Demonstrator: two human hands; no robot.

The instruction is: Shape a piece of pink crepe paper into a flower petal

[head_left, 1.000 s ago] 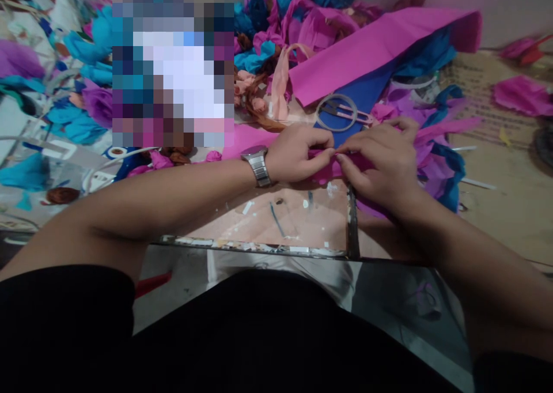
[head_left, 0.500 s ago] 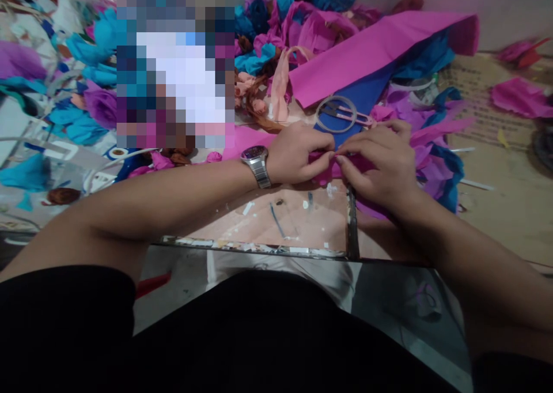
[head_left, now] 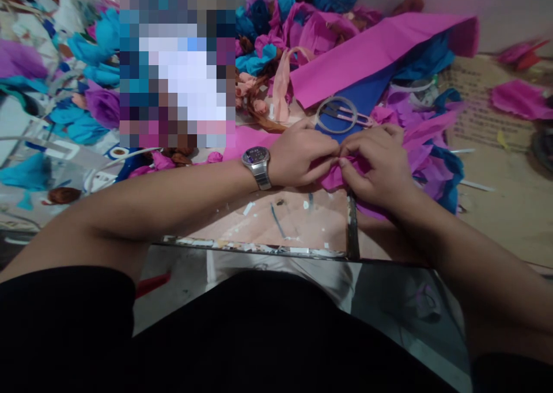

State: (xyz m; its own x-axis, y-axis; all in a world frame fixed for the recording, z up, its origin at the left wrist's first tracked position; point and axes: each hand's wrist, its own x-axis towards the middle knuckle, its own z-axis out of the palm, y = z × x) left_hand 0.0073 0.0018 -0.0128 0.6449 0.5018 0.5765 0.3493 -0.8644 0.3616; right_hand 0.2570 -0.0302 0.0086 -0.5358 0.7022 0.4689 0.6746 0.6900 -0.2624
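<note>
Between my hands is a piece of magenta crepe paper (head_left: pixel 330 178), pinched at its upper edge and hanging toward the table. My left hand (head_left: pixel 300 155), with a metal watch (head_left: pixel 256 159) on the wrist, closes its thumb and forefinger on the paper. From the other side my right hand (head_left: pixel 378 165) pinches the same spot, its fingertips touching those of the left. Just beyond the hands a coil of thin wire (head_left: pixel 318 116) and small thread snips (head_left: pixel 345 115) lie on a blue sheet (head_left: pixel 367 96). Part of the held paper is hidden behind my fingers.
A long pink crepe paper sheet (head_left: pixel 371 53) lies behind the hands. Crumpled paper flowers (head_left: pixel 101 102) crowd the left and back. Purple and blue scraps (head_left: pixel 436 168) lie right of my right hand, beside cardboard (head_left: pixel 496 203). The table's front edge (head_left: pixel 259 248) is near my body.
Both hands have shifted slightly, and my right fingers are curled closer in. More of the magenta crepe paper shows below the fingertips.
</note>
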